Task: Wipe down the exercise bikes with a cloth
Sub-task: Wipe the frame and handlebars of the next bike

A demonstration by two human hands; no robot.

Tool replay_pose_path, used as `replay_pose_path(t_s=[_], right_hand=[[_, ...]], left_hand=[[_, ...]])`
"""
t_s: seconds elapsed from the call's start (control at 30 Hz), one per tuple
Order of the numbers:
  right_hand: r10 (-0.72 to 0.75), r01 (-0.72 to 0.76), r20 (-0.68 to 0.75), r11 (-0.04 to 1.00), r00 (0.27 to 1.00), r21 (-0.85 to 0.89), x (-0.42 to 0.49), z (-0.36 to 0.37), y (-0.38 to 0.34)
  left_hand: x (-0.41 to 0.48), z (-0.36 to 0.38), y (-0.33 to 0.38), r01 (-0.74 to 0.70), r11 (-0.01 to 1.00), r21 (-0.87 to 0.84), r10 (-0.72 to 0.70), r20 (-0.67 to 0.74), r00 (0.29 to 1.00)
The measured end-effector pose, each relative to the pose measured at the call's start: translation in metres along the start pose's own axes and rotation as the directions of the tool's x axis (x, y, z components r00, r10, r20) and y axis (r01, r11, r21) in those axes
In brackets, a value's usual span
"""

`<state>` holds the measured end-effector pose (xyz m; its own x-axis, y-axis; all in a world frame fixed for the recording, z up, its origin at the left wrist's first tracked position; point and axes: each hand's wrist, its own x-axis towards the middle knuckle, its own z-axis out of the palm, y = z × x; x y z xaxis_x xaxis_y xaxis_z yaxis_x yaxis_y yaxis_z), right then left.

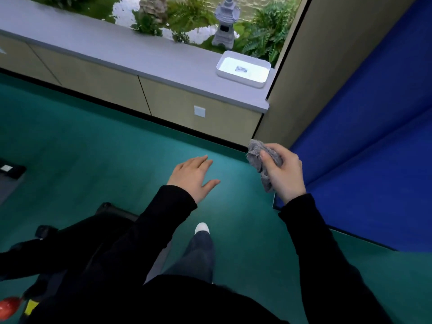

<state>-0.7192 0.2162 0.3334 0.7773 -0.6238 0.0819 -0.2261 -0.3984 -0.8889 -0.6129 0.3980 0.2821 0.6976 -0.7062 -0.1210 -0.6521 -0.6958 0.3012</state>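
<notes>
A white tray [242, 78] sits at the right end of the grey worktop [117, 52], just beside the wall; something small lies in its middle, too blurred to name. Behind it, past the worktop's far edge, a stone lantern [225, 26] stands among ferns [268, 36] and white pebbles. The cloth [258, 157] is grey and crumpled, and the right hand [286, 176] holds it in the air near the wall corner, fingers and thumb curled round it. The left hand [194, 176] hovers flat with straight fingers, touching nothing. Low on the left a black bike [70, 239] is partly hidden by the left sleeve, with a blurred red thing [9, 305] beside it. A white shoe [202, 228] stands on the green floor [93, 148]; blue panels [374, 136] fill the right side, and beige cabinets [175, 99] under the worktop carry a white plate [199, 111]
</notes>
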Motion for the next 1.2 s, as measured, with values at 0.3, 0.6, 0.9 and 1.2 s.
replay_pose_path(t_s=[0.3, 0.6, 0.9, 1.2], right_hand=[[-0.024, 0.025, 0.150, 1.000, 0.988, -0.006, 0.112, 0.053, -0.027], [-0.050, 0.031, 0.328, 0.998, 0.944, 0.062, 0.185, 0.114, -0.047], [-0.142, 0.128, 0.509, 0.990, 0.849, 0.063, 0.273, 0.177, -0.056], [-0.179, 0.069, 0.720, 0.981, 0.671, 0.179, 0.389, 0.210, -0.067]], left_hand=[[0.088, -0.021, -0.056, 0.160, 0.984, -0.077, -0.162, -0.018, 0.987], [0.109, -0.044, -0.116, 0.400, 0.910, -0.110, -0.408, -0.060, 0.911], [0.137, -0.056, -0.149, 0.620, 0.764, -0.180, -0.637, -0.061, 0.768], [0.223, -0.085, -0.156, 0.744, 0.626, -0.234, -0.780, -0.152, 0.608]])
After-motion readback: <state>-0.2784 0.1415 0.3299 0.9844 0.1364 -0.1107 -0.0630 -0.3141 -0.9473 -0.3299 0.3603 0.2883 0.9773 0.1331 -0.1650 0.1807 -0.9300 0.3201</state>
